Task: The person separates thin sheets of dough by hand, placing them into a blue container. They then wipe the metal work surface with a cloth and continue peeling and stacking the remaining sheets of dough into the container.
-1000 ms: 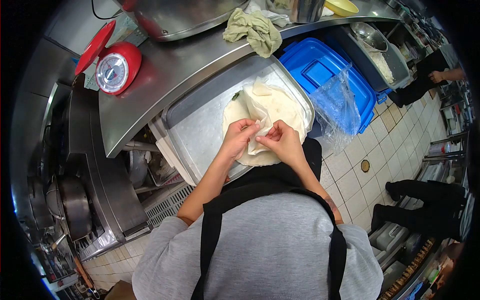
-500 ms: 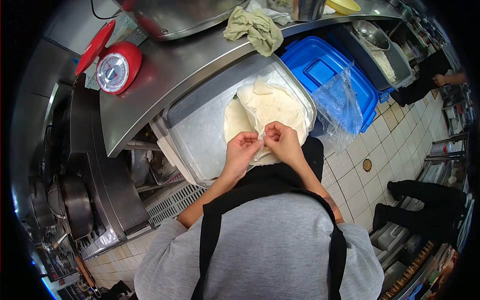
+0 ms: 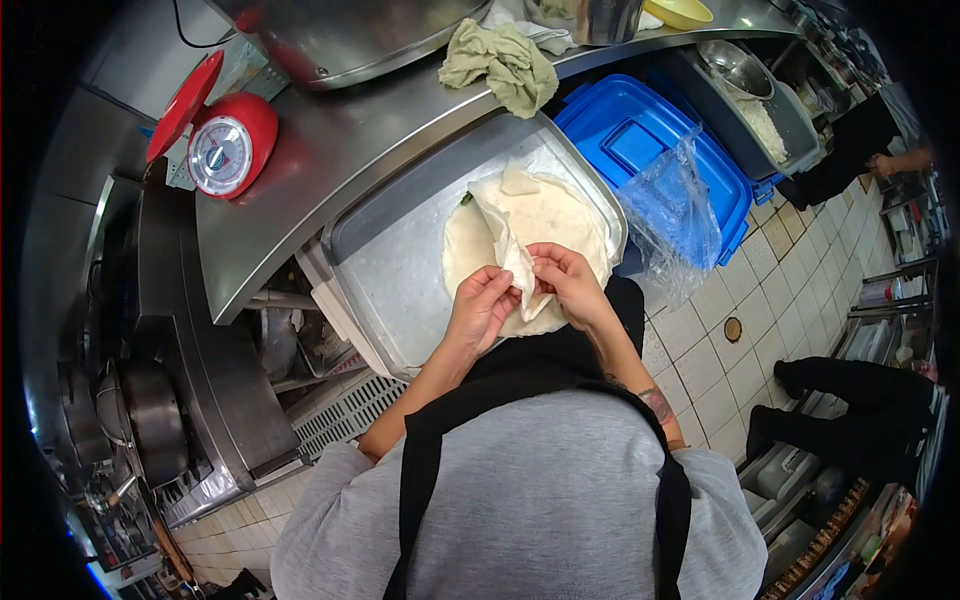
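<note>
Our hands pinch dough (image 3: 565, 225)

Left (image 3: 484, 305) and right (image 3: 563, 283) close together, clamped on its edge, tray (image 3: 395, 245) beneath.

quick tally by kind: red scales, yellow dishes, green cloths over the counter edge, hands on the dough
red scale: 1
yellow dish: 1
green cloth: 1
hands on the dough, left hand and right hand: 2
total: 5
</note>
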Demonstrator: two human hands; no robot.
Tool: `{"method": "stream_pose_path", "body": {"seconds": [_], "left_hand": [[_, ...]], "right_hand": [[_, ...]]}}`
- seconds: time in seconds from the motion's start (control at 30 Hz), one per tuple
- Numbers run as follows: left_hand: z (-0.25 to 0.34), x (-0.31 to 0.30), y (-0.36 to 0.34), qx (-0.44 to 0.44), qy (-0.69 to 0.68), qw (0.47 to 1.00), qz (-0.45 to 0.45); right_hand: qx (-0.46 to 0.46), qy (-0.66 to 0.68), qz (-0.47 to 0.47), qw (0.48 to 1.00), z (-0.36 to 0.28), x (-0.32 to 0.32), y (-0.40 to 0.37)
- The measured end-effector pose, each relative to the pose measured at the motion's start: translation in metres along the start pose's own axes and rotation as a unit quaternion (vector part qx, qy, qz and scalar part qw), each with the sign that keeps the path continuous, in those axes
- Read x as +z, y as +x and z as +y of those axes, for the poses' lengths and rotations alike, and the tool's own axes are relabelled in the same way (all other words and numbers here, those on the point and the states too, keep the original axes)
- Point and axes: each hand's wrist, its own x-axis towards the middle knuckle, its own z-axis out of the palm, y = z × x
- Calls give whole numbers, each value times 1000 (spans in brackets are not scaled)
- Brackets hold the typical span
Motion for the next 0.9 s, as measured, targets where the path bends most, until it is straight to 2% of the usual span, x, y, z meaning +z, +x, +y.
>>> {"method": "stream_pose_path", "body": {"seconds": [0.1,0.2,0.3,0.4,0.5,0.6,0.7,0.8,0.9], "left_hand": [[-1,-4,2,4,-10,1000,-21],[4,5,3,22,31,999,2],[6,7,7,25,22,999,5],[3,2,13,19,7,999,-32],[1,-4,15,6,23,999,-43],[0,-4,16,3,54,998,-37],[1,-4,17,0,112,993,-30],[0,-7,19,-3,150,988,-24],[-1,-5,18,6,137,990,-23]], "right_hand": [[-27,-44,2,999,-7,9,-4],[-107,-203,-26,973,-9,14,-8],[-161,-316,33,934,-15,23,-12],[-98,-214,28,971,-11,10,-6],[-80,-151,27,985,-8,2,-5],[-122,-240,41,962,-13,7,-8],[-136,-398,34,907,-31,13,-17],[-202,-470,54,857,-26,14,-16],[-228,-448,77,861,-17,10,-12]]}}
